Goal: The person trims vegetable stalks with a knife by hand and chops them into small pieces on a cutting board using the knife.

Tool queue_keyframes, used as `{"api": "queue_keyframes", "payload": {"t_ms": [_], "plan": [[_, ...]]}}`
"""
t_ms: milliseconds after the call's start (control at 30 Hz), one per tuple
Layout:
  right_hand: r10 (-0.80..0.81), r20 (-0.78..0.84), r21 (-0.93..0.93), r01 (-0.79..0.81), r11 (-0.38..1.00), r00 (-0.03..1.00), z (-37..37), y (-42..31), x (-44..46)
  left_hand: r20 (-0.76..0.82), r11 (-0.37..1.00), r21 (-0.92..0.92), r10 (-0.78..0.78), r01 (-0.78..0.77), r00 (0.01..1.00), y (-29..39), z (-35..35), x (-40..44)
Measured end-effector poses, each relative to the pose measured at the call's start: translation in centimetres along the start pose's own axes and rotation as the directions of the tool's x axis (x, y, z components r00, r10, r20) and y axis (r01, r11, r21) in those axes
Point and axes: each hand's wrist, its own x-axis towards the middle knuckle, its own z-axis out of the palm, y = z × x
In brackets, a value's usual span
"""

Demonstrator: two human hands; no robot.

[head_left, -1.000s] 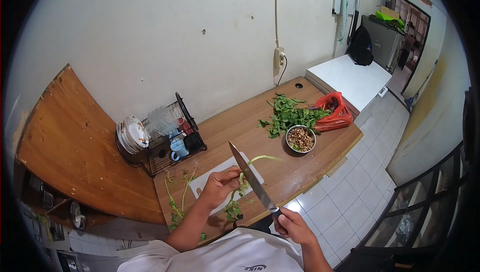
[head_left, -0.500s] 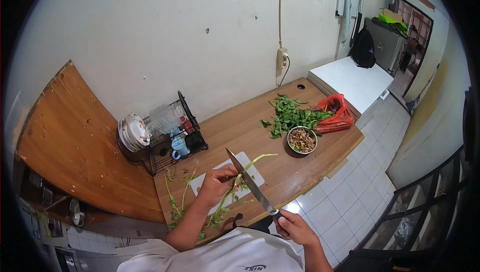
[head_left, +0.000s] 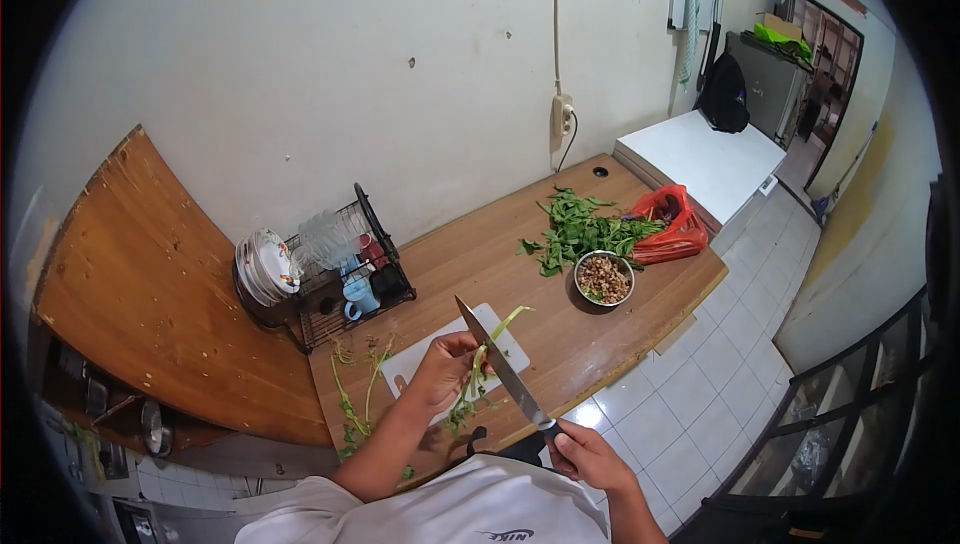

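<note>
My left hand is closed around a leafy green stalk over the white cutting board. The stalk's pale end points away to the right, and its leaves hang toward me. In my right hand is the dark handle of a kitchen knife. Its long blade slants up and left across the stalk, close to my left fingers; whether it touches the stalk I cannot tell. Small green bits lie on the board. Loose stalks with roots and leaves lie left of the board.
A metal bowl of chopped brownish pieces stands to the right, beside leafy greens and a red plastic bag. At the left, a black dish rack holds plates, glasses and a blue mug. The wooden table's front edge runs below.
The stalk in my left hand has been drawn back toward me, so less of it sticks out past the blade. My right hand and the knife have barely moved.
</note>
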Motion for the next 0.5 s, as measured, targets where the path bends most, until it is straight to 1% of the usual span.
{"api": "queue_keyframes", "payload": {"t_ms": [133,200,233,300,433,500], "plan": [[-0.014,-0.009,0.039,0.014,0.999,1.0,-0.1,0.2,0.0,-0.031,0.998,0.059,-0.011,0.013,0.999,-1.1,-0.1,0.4],[-0.008,-0.022,0.066,0.01,0.998,1.0,-0.1,0.2,0.0,-0.034,0.991,0.101,0.09,-0.086,0.995,-1.7,0.4,0.4],[-0.012,-0.033,0.084,0.014,0.996,0.999,-0.1,0.4,0.2,-0.033,0.991,0.1,0.089,-0.085,0.996,-1.7,0.7,0.4],[-0.015,-0.043,0.103,0.019,0.994,0.999,-0.1,0.3,0.3,-0.108,0.965,0.25,0.113,-0.083,0.988,-1.4,1.3,0.1],[-0.039,-0.022,0.13,0.041,0.991,0.999,-0.3,-0.3,0.4,-0.07,0.965,0.248,0.109,-0.089,0.992,-0.6,1.6,-0.7],[-0.041,-0.013,0.132,0.042,0.99,0.999,-0.3,-0.6,0.4,-0.063,0.947,0.32,0.056,-0.033,0.996,0.3,2.2,-1.2]]}}
